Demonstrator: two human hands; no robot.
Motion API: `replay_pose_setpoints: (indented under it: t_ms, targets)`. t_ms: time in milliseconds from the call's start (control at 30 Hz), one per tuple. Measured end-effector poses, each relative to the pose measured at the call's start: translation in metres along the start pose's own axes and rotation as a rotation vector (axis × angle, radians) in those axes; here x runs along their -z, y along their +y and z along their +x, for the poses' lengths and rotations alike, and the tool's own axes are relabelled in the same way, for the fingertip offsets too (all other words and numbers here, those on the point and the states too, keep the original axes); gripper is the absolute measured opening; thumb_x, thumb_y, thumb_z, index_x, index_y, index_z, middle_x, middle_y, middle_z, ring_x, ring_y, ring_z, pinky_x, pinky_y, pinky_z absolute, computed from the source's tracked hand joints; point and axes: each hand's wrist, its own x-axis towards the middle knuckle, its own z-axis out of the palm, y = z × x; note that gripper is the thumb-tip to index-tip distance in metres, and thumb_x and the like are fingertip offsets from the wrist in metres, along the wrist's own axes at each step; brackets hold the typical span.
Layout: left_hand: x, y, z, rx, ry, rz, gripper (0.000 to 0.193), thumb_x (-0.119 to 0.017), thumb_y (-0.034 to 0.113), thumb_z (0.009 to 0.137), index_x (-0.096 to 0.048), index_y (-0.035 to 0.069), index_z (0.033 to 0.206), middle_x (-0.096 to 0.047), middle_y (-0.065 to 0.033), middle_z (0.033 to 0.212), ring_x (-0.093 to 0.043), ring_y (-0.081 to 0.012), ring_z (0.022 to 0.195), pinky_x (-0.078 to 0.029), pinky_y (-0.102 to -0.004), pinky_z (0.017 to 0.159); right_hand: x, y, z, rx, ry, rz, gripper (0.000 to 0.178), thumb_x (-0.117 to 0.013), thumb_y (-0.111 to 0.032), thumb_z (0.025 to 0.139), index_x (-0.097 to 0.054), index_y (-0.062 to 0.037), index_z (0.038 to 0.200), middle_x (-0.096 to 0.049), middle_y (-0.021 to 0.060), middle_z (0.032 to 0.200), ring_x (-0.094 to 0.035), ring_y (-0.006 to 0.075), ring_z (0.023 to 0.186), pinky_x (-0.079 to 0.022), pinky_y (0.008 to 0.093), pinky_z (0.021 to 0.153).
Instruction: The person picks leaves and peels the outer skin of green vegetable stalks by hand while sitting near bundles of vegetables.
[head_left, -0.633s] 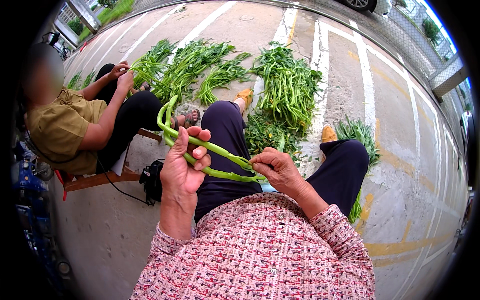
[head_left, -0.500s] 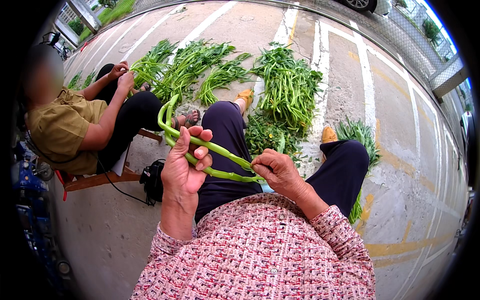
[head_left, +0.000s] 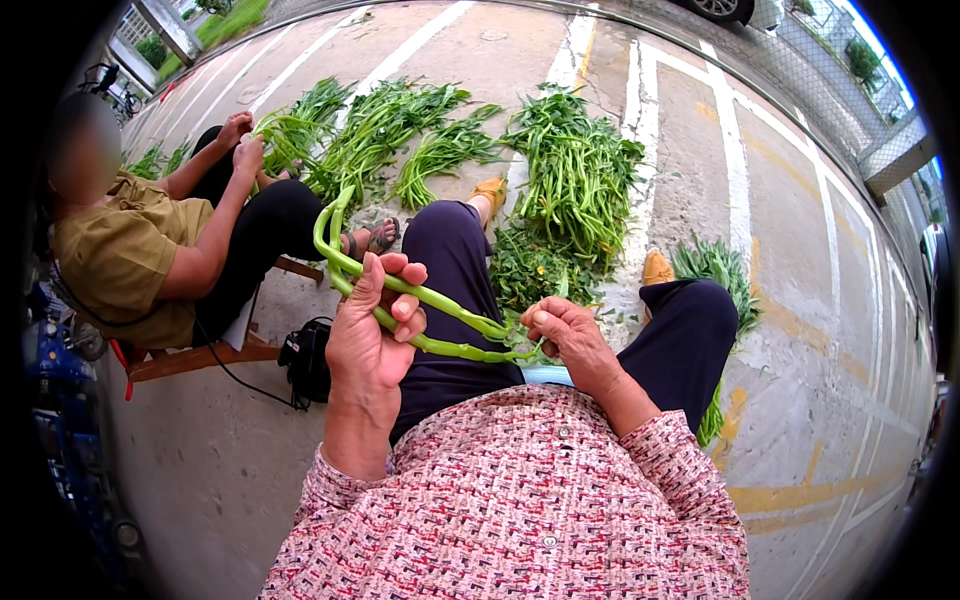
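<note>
Two thick green water spinach stems (head_left: 440,301), or one stem bent back on itself, run through my left hand (head_left: 372,325). Its fingers and thumb are closed round them, with a bent loop standing out beyond the thumb. The cut or broken ends reach over my lap toward my right hand (head_left: 570,345). That hand is pinched closed just beyond the ends; a thin green bit shows under its fingers, but what lies between them is hidden. Past my knees a large heap of water spinach (head_left: 575,180) lies on the ground, with loose leaves (head_left: 540,265) on its near side.
More bunches of greens (head_left: 390,125) spread at the far left, and a smaller pile (head_left: 720,275) lies beside my right foot. A person (head_left: 150,230) sits on a low wooden stool (head_left: 205,360) at the left, handling greens. A black bag (head_left: 305,362) stands near the stool.
My right hand has drawn slightly up and to the right, off the stem ends. My left hand keeps its hold on the stems, nearly still.
</note>
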Motion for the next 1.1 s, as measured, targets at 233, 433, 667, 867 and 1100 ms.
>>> replay_pose_setpoints:
  t_ms: [233, 433, 667, 867, 1100]
  targets:
    - [-0.007, -0.003, -0.001, 0.016, -0.02, 0.011, 0.025, -0.054, 0.028, 0.089, -0.059, 0.003, 0.092, -0.063, -0.0144, 0.085, -0.05, -0.0095, 0.054, -0.034, -0.0201, 0.042, -0.018, -0.019, -0.004, 0.08, -0.139, -0.036, 0.017, -0.051, -0.011, 0.088, -0.061, 0.0017, 0.091, -0.059, 0.0015, 0.078, -0.051, 0.0061, 0.066, -0.043, 0.0195, 0.062]
    - [-0.008, -0.006, -0.002, -0.009, 0.019, 0.008, 0.022, -0.054, 0.025, 0.088, -0.059, 0.004, 0.092, -0.063, -0.0153, 0.086, -0.051, -0.0107, 0.055, -0.036, -0.0205, 0.043, -0.017, -0.024, -0.009, 0.109, -0.162, -0.153, 0.016, -0.055, -0.011, 0.086, -0.062, 0.002, 0.092, -0.058, -0.0005, 0.074, -0.049, 0.005, 0.065, -0.042, 0.0197, 0.06]
    - [-0.01, -0.01, -0.003, -0.026, 0.037, 0.053, 0.021, -0.056, 0.023, 0.088, -0.059, 0.002, 0.093, -0.064, -0.0158, 0.086, -0.052, -0.0108, 0.055, -0.036, -0.0204, 0.043, -0.015, -0.017, -0.006, 0.113, -0.173, -0.218, 0.014, -0.054, -0.01, 0.084, -0.061, 0.0022, 0.087, -0.058, 0.0001, 0.07, -0.049, 0.0051, 0.062, -0.042, 0.0196, 0.057]
    - [-0.017, -0.018, -0.006, -0.065, 0.042, 0.125, 0.022, -0.056, 0.022, 0.088, -0.06, 0.001, 0.091, -0.064, -0.0159, 0.083, -0.053, -0.0108, 0.053, -0.035, -0.02, 0.042, -0.015, -0.007, -0.002, 0.044, -0.027, -0.194, 0.012, -0.051, -0.008, 0.081, -0.06, 0.001, 0.081, -0.058, 0.0026, 0.067, -0.047, 0.0048, 0.055, -0.038, 0.0187, 0.05]
    - [-0.016, -0.026, -0.007, -0.056, 0.048, 0.152, 0.02, -0.056, 0.021, 0.087, -0.06, 0.001, 0.09, -0.064, -0.0156, 0.083, -0.054, -0.011, 0.054, -0.035, -0.0195, 0.041, -0.012, -0.013, -0.004, -0.158, 0.106, 0.166, 0.01, -0.051, -0.007, 0.074, -0.058, -0.0005, 0.074, -0.055, 0.003, 0.059, -0.043, 0.0061, 0.046, -0.033, 0.0184, 0.043]
